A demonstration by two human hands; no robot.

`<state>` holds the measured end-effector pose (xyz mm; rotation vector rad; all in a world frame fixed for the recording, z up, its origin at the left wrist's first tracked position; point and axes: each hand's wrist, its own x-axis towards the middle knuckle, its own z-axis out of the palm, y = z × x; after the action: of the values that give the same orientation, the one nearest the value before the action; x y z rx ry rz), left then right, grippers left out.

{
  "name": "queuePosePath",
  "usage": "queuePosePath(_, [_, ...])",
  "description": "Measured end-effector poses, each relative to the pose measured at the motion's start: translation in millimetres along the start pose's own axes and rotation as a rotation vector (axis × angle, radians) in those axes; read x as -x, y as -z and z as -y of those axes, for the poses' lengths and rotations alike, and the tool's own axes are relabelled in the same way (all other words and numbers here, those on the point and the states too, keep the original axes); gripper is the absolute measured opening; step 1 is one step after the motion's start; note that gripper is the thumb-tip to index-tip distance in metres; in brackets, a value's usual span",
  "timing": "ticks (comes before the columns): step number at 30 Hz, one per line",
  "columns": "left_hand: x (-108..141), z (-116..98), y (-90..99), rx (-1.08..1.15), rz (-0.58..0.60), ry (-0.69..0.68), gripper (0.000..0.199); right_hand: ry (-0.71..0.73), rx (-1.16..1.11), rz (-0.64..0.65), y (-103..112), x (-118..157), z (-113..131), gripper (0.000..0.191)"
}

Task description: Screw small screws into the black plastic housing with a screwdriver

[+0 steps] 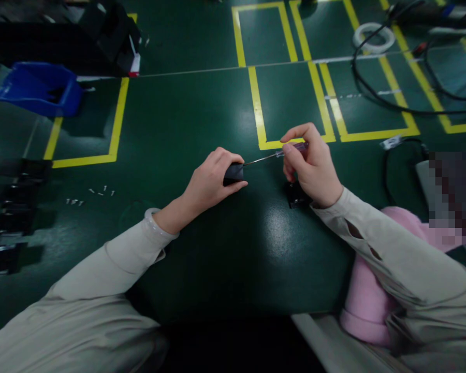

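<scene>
Near the middle of the green table (225, 259), my left hand (213, 178) grips a small black block-like part (234, 173) between thumb and fingers. My right hand (310, 166) is closed around the purplish clear handle of a screwdriver (292, 149). Its thin metal shaft points left, and the tip meets or nearly meets the upper right edge of the black part; contact is too small to make out. Just below my right hand lies another small black part (296, 195), partly hidden by the hand.
Several small screws (101, 191) lie to the left. Black parts (17, 199) stand in a row at the left edge. A blue bin (41, 89) sits at upper left, a white tape ring (374, 38) and black cable (373, 90) at upper right. A pink sleeve (367, 305) is close on the right.
</scene>
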<state>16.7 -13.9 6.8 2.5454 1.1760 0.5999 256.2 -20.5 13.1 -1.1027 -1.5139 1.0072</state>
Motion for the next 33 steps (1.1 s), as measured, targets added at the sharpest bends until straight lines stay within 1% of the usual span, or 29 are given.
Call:
queuePosePath(3, [-0.4, 0.1, 0.2, -0.002, -0.001, -0.002, 0.036, -0.008, -0.019, 0.0, -0.2, -0.2, -0.2, 0.034])
queuePosePath(9, [0.1, 0.0, 0.2, -0.005, -0.004, -0.014, 0.037, -0.013, 0.009, -0.004, 0.0, -1.0, 2.3, 0.029])
queuePosePath(14, [0.3, 0.0, 0.3, -0.004, 0.002, -0.003, 0.036, 0.033, 0.024, -0.002, -1.6, 2.0, 4.4, 0.021])
queuePosePath(18, [0.3, 0.0, 0.1, -0.003, -0.002, -0.002, 0.036, 0.041, 0.053, 0.001, -2.5, 3.7, 6.9, 0.015])
queuePosePath(25, [0.0, 0.2, -0.1, 0.002, 0.003, 0.005, 0.035, 0.016, 0.039, -0.008, -1.7, 1.6, 5.2, 0.027])
queuePosePath(33, [0.0, -0.6, 1.0, 0.003, 0.008, 0.01, 0.036, -0.036, -0.044, 0.001, -1.3, -0.3, 3.7, 0.027])
